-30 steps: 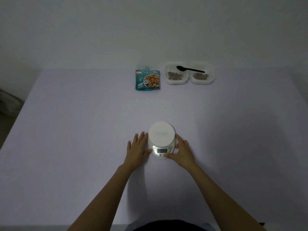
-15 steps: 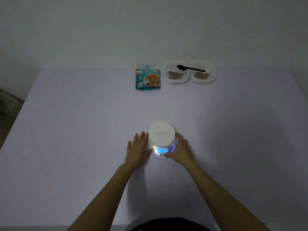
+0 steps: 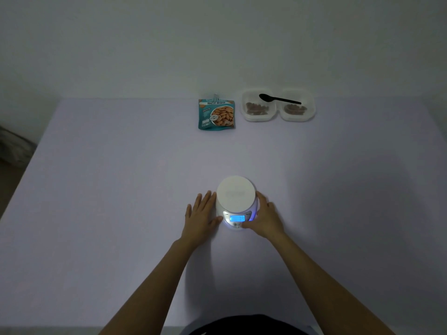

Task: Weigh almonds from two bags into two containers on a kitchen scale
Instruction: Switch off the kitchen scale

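A white kitchen scale (image 3: 236, 203) sits at the lower centre of the frame on a pale lilac counter (image 3: 108, 189), its round platform bare and its blue display (image 3: 237, 218) lit. The left hand (image 3: 201, 217) lies flat, fingers spread, touching the scale's left side. The right hand (image 3: 265, 218) cups the scale's right side with fingers loosely curled, its thumb at the front panel just beside the display. Well apart, at the upper centre, a teal bag of roasted almonds (image 3: 216, 114) lies flat. Just to its right stand two clear containers (image 3: 258, 105) (image 3: 297, 106) side by side, each holding some almonds (image 3: 257, 108), with a black plastic spoon (image 3: 278, 99) resting across both rims.
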